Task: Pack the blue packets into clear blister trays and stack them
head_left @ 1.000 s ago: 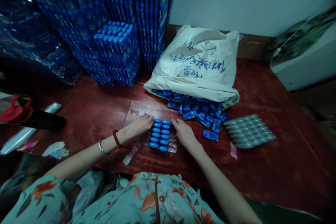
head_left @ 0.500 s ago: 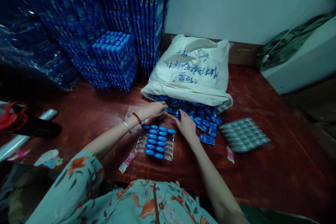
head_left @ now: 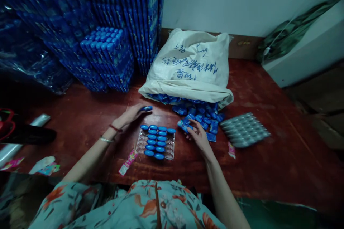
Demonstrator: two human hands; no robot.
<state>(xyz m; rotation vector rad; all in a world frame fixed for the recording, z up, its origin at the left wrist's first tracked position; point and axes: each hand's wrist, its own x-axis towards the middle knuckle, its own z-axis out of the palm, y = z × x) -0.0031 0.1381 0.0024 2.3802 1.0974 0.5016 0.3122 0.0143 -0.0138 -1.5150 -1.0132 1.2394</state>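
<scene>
My left hand [head_left: 132,113] is closed around a small blue pack [head_left: 146,108], holding it just above the table, behind and left of a clear plastic tray [head_left: 170,150]. In the tray, blue packs [head_left: 152,137] stand on end in rows, their oval tops facing up; cavities at both sides hold none. My right hand [head_left: 198,135] grips one or more blue packs [head_left: 185,124] to the right of the tray, at the edge of a loose heap of blue packs [head_left: 206,112]. The heap spills from the open mouth of a white woven sack [head_left: 188,68].
Stacked blue packs [head_left: 107,57] tower at the back left. A stack of empty trays [head_left: 245,129] lies on the right. A dark bottle with a red lid [head_left: 32,134], a clear roll [head_left: 40,120] and pink wrappers [head_left: 128,162] lie on the reddish table [head_left: 268,171].
Both hands have drawn away from the sack's mouth. The left hand has moved left with a blue pack; the right has come nearer with blue packs in its fingers. The view has shifted slightly.
</scene>
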